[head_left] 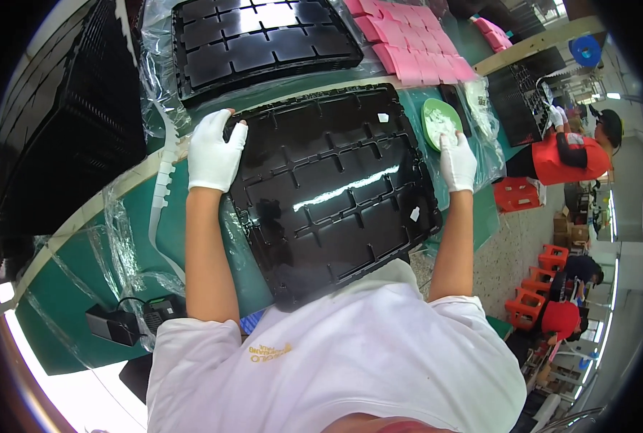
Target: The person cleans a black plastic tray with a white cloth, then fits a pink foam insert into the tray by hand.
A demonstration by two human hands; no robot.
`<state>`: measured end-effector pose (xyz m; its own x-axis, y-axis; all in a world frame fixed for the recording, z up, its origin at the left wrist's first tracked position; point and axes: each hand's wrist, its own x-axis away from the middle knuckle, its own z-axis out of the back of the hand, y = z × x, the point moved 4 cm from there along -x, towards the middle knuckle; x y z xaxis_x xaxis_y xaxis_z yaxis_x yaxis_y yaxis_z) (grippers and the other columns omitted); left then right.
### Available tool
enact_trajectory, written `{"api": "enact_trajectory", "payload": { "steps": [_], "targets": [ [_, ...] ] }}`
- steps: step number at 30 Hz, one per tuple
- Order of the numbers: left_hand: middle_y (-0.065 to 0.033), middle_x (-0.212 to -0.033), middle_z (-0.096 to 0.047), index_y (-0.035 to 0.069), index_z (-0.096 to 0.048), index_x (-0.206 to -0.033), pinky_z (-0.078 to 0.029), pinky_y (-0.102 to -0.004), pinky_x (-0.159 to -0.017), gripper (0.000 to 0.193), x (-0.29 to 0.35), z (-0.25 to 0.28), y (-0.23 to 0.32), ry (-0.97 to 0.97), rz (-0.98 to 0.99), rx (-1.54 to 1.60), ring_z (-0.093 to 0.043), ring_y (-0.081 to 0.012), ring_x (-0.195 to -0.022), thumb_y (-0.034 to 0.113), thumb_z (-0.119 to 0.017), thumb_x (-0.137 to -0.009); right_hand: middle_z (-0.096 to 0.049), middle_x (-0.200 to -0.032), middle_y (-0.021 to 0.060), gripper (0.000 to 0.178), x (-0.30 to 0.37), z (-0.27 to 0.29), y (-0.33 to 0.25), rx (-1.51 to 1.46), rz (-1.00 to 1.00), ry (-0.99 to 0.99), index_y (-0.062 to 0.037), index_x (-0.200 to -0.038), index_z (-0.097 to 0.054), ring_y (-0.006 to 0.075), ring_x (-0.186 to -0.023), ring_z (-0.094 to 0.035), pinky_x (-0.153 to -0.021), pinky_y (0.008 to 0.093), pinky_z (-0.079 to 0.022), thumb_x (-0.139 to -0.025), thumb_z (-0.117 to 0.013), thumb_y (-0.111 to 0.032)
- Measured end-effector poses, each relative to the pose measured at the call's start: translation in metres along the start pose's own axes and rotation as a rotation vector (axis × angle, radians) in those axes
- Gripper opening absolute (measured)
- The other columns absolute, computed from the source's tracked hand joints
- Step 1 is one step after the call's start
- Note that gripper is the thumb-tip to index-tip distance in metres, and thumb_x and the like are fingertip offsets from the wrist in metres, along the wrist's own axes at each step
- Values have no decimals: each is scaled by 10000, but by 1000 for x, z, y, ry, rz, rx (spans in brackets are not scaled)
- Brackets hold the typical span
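A large black plastic tray (321, 177) with molded ribs lies tilted in front of me, its near edge close to my shirt. My left hand (215, 153), in a white glove with some bare fingertips, grips the tray's far left corner. Two small white pieces lie on the tray's right side: one piece (383, 117) near the far corner, another piece (415, 214) nearer me. Beside the tray on the right is a green bowl (428, 130) of small white pieces. My gloved right hand (456, 162) reaches into it, fingers close together; what they pinch is hidden.
More black trays (263, 43) are stacked beyond on plastic film. Pink pieces (411, 40) lie in rows at the far right. A tall black stack (69, 123) stands left. A black power adapter (112, 325) rests on the green table (69, 289). A person in red (570, 155) works at right.
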<state>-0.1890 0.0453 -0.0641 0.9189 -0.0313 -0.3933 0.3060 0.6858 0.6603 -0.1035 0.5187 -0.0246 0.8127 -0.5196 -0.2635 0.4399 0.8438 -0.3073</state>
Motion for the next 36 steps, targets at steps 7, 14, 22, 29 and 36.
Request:
{"api": "enact_trajectory", "payload": {
  "steps": [7, 14, 22, 29, 36],
  "targets": [
    [-156, -1137, -680, 33, -671, -1146, -490, -396, -976, 323, 0, -1, -3, -4, 0, 41, -638, -338, -1087, 241, -702, -901, -652, -1165, 242, 818, -6, -52, -112, 308, 142, -99, -60, -1377, -567, 377, -1238, -545, -1019, 396, -465, -810, -688, -637],
    [-162, -1143, -681, 29, -676, -1148, -491, -405, -974, 333, -1, 0, 1, -20, 22, 2, -636, -340, -1090, 255, -698, -904, -656, -1242, 230, 576, -22, -72, -83, -54, 95, -236, -87, -1324, -567, 409, -1142, -619, -975, 453, -482, -886, -732, -422],
    [-152, -1177, -671, 46, -676, -1165, -492, -414, -982, 356, 2, -2, -5, -13, 31, -15, -629, -345, -1106, 293, -686, -910, -649, -1259, 223, 566, -23, -63, -89, 35, 97, -278, -108, -1326, -602, 392, -1153, -625, -989, 446, -483, -894, -698, -461],
    [-168, -1161, -674, 11, -664, -1172, -488, -386, -983, 334, 1, 0, 0, -8, -1, -12, -643, -335, -1095, 233, -690, -923, -712, -1155, 162, 423, -53, -45, -5, -60, 21, 55, -89, -1100, -744, 328, -1066, -672, -925, 429, -507, -922, -646, -460],
    [-175, -1138, -678, 13, -677, -1141, -490, -408, -973, 331, -2, 1, 1, -23, 8, 8, -635, -354, -1085, 246, -691, -906, -746, -927, 150, 202, -49, -25, -3, -135, -20, 121, -100, -961, -776, 310, -875, -717, -823, 373, -541, -871, -676, -250]
  ]
}}
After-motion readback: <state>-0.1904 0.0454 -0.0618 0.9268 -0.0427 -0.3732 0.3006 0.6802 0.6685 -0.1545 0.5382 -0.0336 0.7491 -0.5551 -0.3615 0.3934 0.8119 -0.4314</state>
